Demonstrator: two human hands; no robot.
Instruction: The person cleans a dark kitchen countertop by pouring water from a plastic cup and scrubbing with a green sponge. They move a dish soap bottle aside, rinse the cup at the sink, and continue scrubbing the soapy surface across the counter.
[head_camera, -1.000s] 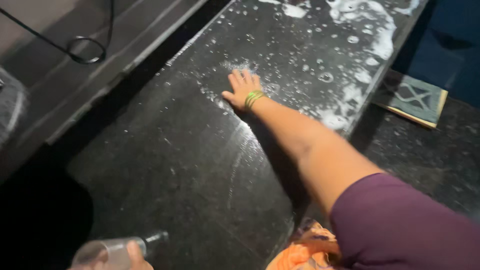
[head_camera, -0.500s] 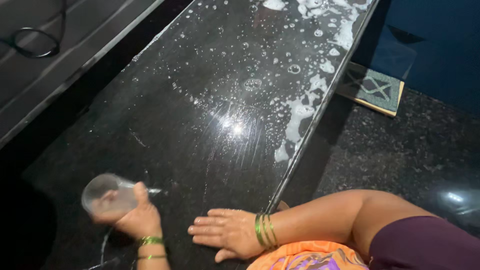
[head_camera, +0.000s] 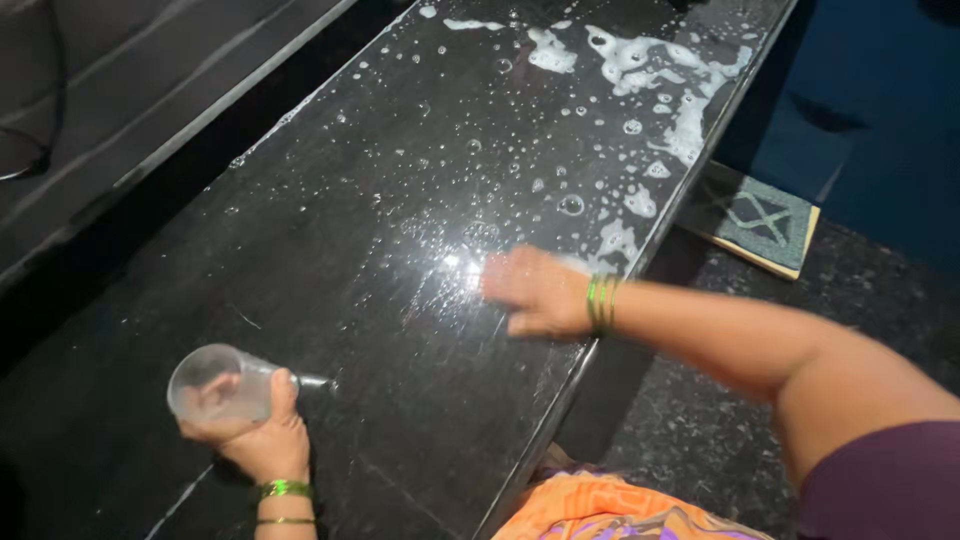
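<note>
- Left hand: grip clamped round a clear cup, which lies tipped on its side, mouth toward the camera. A thin trickle runs out onto the worktop just right of the grip.
- Right hand: fingers apart and flat, holding nothing, palm on the wet black slab; motion-blurred. Green bangles sit at the wrist.
- Soap foam lies beyond the right hand, along the far right edge; scattered bubbles lie between.
- Step, as judged: bare-hand scrubbing of the wetted slab while the cup feeds water.
- Next move likely calls for a flat palm sweeping out to the foam, with the cup kept low.
- Versus half a second ago: the right hand has gone from beside the left grip out to mid-slab; the cup has hardly shifted.
</note>
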